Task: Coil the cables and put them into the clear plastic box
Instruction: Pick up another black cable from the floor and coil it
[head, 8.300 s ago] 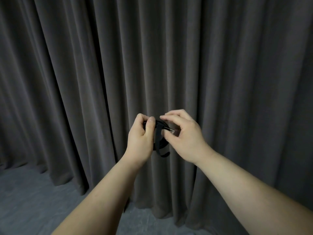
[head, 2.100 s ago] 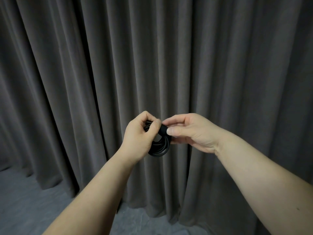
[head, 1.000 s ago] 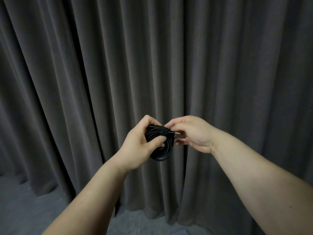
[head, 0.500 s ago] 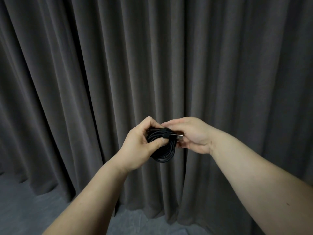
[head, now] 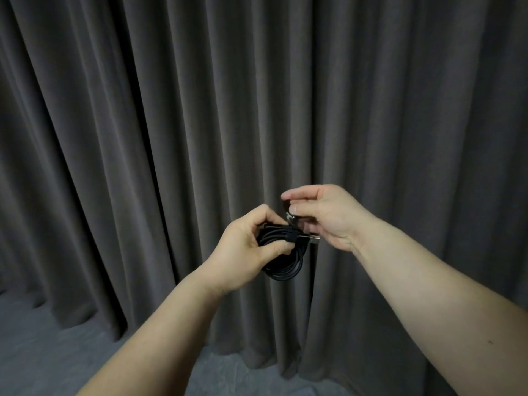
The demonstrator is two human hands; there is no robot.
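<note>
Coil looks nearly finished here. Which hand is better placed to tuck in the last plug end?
Probably the right hand: it pinches the small plug just above the coil, which the left hand grips.

L grip (head: 245, 247) hides coil (head: 285, 267) top.

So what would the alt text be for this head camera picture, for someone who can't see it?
A person's left hand grips a coiled black cable held up before a dark grey curtain, while the right hand pinches a small metal-tipped cable end just above the coil. Grey floor shows below; no box is in view.
</note>
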